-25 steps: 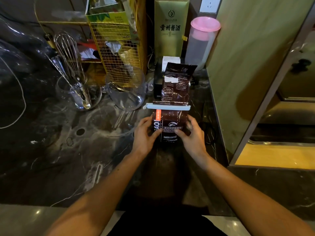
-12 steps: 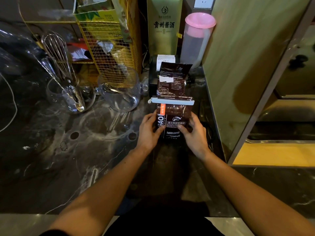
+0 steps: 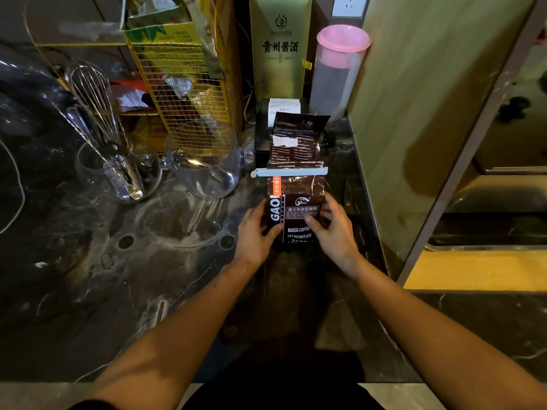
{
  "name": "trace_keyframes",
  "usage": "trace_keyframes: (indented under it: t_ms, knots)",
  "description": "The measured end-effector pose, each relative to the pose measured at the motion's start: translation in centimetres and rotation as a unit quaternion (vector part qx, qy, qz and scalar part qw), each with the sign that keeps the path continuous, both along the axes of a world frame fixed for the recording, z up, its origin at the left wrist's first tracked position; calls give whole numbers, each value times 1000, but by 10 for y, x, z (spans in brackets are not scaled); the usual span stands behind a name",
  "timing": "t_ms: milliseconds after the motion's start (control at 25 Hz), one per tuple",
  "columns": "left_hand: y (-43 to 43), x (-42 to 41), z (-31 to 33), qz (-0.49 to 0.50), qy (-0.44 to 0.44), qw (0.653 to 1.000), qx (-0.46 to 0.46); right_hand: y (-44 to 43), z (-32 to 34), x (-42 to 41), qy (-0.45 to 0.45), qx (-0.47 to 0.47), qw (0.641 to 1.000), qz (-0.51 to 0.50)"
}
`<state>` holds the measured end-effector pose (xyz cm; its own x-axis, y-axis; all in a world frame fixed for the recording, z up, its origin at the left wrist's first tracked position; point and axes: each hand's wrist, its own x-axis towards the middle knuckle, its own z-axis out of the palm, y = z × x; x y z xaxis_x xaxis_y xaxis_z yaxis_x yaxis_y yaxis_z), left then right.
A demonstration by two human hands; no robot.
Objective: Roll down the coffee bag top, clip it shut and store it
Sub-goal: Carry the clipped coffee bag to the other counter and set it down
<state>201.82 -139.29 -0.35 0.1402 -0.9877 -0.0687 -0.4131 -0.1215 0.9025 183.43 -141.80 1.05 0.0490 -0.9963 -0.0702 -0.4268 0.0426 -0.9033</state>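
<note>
The coffee bag [image 3: 296,202] is dark brown foil-like film, glossy and creased, with printed lettering. Across it sits a smooth pale plastic clip [image 3: 289,172]. The desk [image 3: 88,276] is dark polished stone with pale veins and a shiny, smeared surface. The whisk [image 3: 94,99] is bright metal wire standing in a clear glass cup [image 3: 118,173]; the jug [image 3: 204,161] beside it is clear and glossy. The basket [image 3: 183,84] is yellow wire mesh. The pitcher [image 3: 337,72] is frosted plastic with a matt pink lid.

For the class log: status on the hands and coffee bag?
Left hand, right hand gripping coffee bag sides. Clip on. Glass jug close left.
</note>
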Motion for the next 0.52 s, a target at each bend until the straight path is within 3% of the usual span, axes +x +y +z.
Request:
trace_keyframes:
  t_ms: [520]
  knots:
    - [-9, -1, -9, 8, -29, 1000, 2, -6, -2, 3, 4, 10, 1000, -4]
